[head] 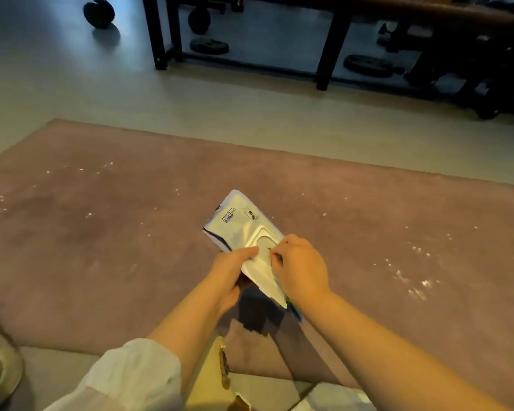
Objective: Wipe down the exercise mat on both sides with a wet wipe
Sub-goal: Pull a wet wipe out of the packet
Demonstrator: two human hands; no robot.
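Note:
A dusty pink exercise mat [131,232] lies flat on the floor, speckled with white crumbs. Above its near middle I hold a white wet wipe pack [244,229] with blue print. My left hand [229,277] grips the pack's near end from the left. My right hand [300,268] pinches at the pack's flap opening, where the white lid is lifted. No loose wipe shows outside the pack.
A black weight rack [324,69] with plates stands at the back right. A dark round weight [98,13] sits on the pale floor at the back left. A shoe [0,369] shows at the lower left edge, off the mat.

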